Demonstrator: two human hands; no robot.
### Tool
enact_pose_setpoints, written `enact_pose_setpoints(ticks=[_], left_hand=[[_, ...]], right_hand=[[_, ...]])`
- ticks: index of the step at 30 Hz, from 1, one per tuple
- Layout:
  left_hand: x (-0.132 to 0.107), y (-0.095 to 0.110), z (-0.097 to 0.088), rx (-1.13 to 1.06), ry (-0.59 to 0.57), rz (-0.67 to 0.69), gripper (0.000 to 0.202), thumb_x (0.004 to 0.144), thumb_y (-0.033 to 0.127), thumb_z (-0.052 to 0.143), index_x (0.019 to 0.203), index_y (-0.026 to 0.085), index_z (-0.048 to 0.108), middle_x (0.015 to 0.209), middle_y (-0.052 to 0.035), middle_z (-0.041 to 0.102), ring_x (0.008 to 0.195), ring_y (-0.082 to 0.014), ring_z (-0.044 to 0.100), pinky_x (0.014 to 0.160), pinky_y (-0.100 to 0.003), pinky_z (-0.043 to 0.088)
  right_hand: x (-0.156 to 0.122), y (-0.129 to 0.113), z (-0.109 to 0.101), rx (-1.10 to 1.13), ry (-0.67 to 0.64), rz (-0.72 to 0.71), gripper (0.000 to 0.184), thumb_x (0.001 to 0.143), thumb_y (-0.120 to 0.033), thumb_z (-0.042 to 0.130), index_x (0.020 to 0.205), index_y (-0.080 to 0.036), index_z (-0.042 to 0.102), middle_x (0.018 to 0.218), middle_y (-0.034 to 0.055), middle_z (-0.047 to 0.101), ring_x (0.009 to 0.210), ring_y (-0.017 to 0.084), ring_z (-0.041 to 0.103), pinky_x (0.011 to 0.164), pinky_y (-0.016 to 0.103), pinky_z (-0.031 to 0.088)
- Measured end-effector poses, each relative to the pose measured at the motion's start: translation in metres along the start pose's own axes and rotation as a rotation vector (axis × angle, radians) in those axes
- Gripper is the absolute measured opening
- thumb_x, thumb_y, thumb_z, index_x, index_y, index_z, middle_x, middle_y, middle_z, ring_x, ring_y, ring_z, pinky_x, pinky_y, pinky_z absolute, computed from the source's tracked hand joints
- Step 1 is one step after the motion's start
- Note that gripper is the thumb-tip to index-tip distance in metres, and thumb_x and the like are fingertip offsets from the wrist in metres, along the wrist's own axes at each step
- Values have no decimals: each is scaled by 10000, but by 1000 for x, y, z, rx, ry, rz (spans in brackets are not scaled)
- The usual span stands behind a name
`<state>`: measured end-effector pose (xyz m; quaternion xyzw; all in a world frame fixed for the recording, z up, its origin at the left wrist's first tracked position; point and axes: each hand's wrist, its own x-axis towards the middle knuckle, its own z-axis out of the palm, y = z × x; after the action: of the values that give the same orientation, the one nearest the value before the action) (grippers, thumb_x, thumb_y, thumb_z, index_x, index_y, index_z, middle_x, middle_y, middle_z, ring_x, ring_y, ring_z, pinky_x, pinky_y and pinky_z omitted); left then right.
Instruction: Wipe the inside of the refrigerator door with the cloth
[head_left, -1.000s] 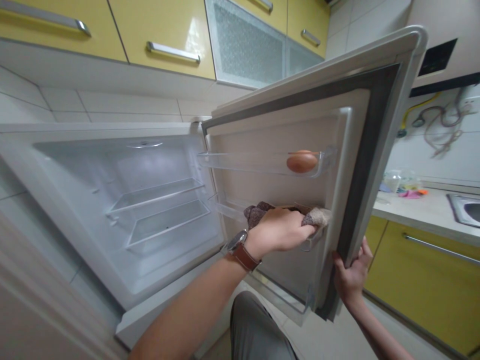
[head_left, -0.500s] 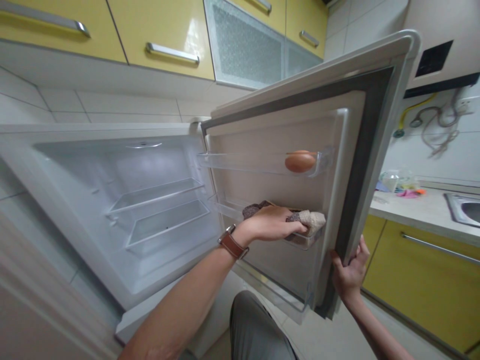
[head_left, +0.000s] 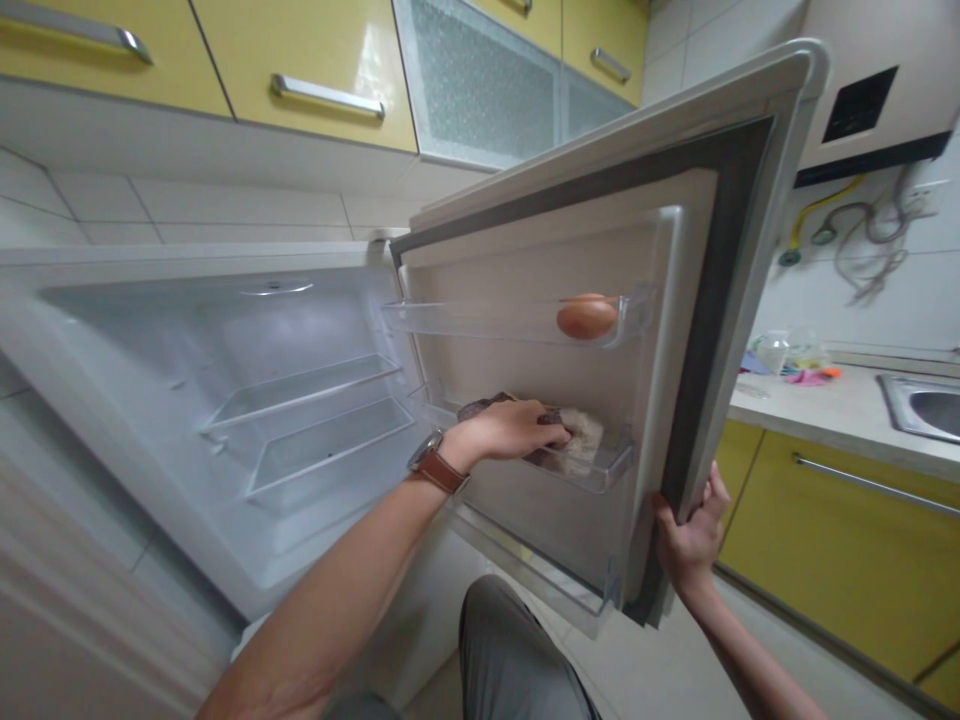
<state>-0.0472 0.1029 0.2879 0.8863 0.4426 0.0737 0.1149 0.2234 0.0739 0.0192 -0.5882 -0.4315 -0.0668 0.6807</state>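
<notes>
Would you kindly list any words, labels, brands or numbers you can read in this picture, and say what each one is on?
No readable text anywhere.
Open white fridge door and its clear plastic shelves: no label visible.
Brown-strapped wristwatch: face too small to read.
Colourful items on the pale countertop: too blurred and small to read.
Glossy yellow cabinets: no markings.

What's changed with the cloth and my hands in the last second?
The left hand slid the cloth from the outer end of the middle door shelf inward, down into the shelf. The right hand kept gripping the fridge door edge; the egg stayed on the upper shelf.
</notes>
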Motion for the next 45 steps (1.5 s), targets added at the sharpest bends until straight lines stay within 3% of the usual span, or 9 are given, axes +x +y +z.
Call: enact_pose_setpoints(ticks=[4, 10, 14, 20, 26, 45], left_hand=[[4, -43, -2, 85, 95, -118, 450, 916, 581, 550, 824, 213, 792, 750, -24, 692, 704, -178, 619, 615, -263, 370], [2, -117, -9, 261, 274, -259, 423, 957, 497, 501, 906, 208, 806, 972, -92, 764, 882, -241, 692, 671, -273, 391], [-1, -142, -12, 386, 317, -257, 413, 982, 447, 469, 1021, 237, 823, 1103, -111, 773, 1034, -276, 705, 734, -281, 409], [1, -146, 1, 381, 494, -338, 461, 968, 485, 508, 866, 164, 823, 989, -175, 789, 954, -299, 736, 744, -312, 427], [2, -149, 18, 353, 635, -346, 440, 929, 506, 536, 857, 177, 819, 925, -161, 792, 875, -285, 736, 687, -314, 398], [3, -147, 27, 327, 698, -361, 441, 916, 499, 489, 814, 172, 767, 925, -168, 780, 909, -305, 720, 690, -335, 376]], right_hand=[[1, 3, 1, -10, 5, -33, 1087, 813, -753, 634, 1641, -145, 279, 1512, 223, 530, 1367, 395, 553, 1115, 569, 434], [0, 4, 0, 7, -6, -26, 1131, 801, -756, 650, 1657, -130, 254, 1543, 233, 515, 1385, 395, 547, 1123, 569, 421], [1, 3, 0, 5, 0, -12, 1138, 792, -762, 657, 1657, -133, 268, 1504, 230, 551, 1358, 406, 564, 1108, 586, 431], [3, 2, 0, 33, 7, -31, 1155, 783, -772, 664, 1656, -125, 272, 1451, 235, 572, 1322, 410, 581, 1107, 608, 432], [6, 1, 1, 6, 8, 0, 1178, 772, -816, 641, 1652, -116, 292, 1431, 236, 597, 1301, 414, 597, 1089, 597, 443], [8, 11, 3, 53, -4, -34, 1159, 787, -770, 670, 1659, -121, 268, 1452, 245, 583, 1321, 416, 589, 1111, 620, 429]])
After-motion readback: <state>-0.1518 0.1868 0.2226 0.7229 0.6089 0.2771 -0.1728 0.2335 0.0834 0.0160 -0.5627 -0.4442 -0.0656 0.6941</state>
